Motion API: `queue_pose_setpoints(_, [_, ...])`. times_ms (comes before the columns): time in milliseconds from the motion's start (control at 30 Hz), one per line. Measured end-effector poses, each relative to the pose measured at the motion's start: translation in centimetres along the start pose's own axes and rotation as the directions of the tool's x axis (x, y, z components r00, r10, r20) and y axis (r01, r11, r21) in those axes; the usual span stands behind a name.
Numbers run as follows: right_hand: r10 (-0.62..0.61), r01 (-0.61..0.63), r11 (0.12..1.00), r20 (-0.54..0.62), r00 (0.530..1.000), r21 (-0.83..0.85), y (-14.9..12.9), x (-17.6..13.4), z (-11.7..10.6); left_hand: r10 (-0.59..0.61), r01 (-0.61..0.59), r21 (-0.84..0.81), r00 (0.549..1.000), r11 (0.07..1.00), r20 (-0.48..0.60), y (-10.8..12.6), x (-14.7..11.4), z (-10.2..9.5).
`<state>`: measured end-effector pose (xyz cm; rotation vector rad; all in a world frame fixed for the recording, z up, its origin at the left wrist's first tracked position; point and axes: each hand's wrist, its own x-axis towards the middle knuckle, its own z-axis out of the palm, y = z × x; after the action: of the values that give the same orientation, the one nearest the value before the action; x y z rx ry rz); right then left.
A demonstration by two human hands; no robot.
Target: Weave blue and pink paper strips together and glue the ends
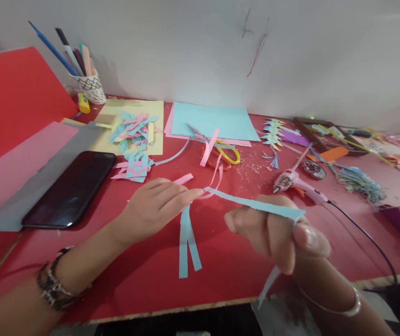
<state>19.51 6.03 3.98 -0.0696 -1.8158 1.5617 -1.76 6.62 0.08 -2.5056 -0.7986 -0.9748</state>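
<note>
Between the fingers of my left hand (161, 200) is pinched a small bundle of paper strips, its crossing point mostly hidden. From it two light-blue tails (184, 240) hang toward me, a pink end (184, 178) sticks out behind, and a pink loop (218, 175) stands up. A light-blue paper strip (252, 201) runs from my left fingertips across to my right hand (277, 228), whose thumb and fingers are closed on its far end. Another pale strip end (269, 284) dangles below the right hand. Both hands are just above the red tabletop (221, 270).
Behind lie orange-and-yellow scissors (233, 155), blue sheets (214, 121), and a pile of paper pieces (136, 128) on yellow paper. A woven paper piece (135, 168) and a black phone (72, 189) are at left. A corded pink glue gun (299, 184) lies at right.
</note>
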Motion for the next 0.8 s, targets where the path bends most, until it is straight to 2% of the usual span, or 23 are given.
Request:
queue_pose_setpoints(100, [-0.022,0.022,1.000,0.002,1.000,0.020,0.1,0.0,-0.2,0.063,-0.063,0.067,0.998,0.996,-0.003,-0.2,0.2,-0.5])
queue_pose_setpoints(267, [0.098,-0.103,0.995,-0.178,0.979,-0.015,0.6,0.0,-0.4,0.069,-0.067,0.055,0.997,0.996,-0.027,-0.3,0.2,-0.7])
queue_pose_setpoints(333, [0.118,-0.132,0.990,-0.209,0.971,-0.053,0.7,-0.1,-0.4,0.007,-0.007,0.025,1.000,1.000,-0.018,-0.2,0.0,-0.4])
queue_pose_setpoints(467, [0.133,-0.160,0.970,-0.154,0.979,-0.183,0.7,0.2,-0.2,-0.205,0.206,-0.074,0.979,0.976,0.018,0.1,-0.2,0.2])
queue_pose_setpoints(533, [0.140,-0.191,0.924,-0.170,0.975,-0.332,0.8,0.5,0.1,-0.305,0.309,-0.172,0.951,0.935,0.052,0.4,-0.1,0.3])
queue_pose_setpoints(667, [0.130,-0.264,0.719,-0.248,0.960,-0.643,1.6,1.0,0.6,-0.394,0.396,-0.339,0.916,0.853,0.078,0.6,0.3,0.2])
queue_pose_setpoints(800, [0.129,-0.335,0.615,-0.328,0.936,-0.714,2.5,0.9,0.5,-0.474,0.469,-0.363,0.877,0.805,0.080,0.4,0.3,0.0])
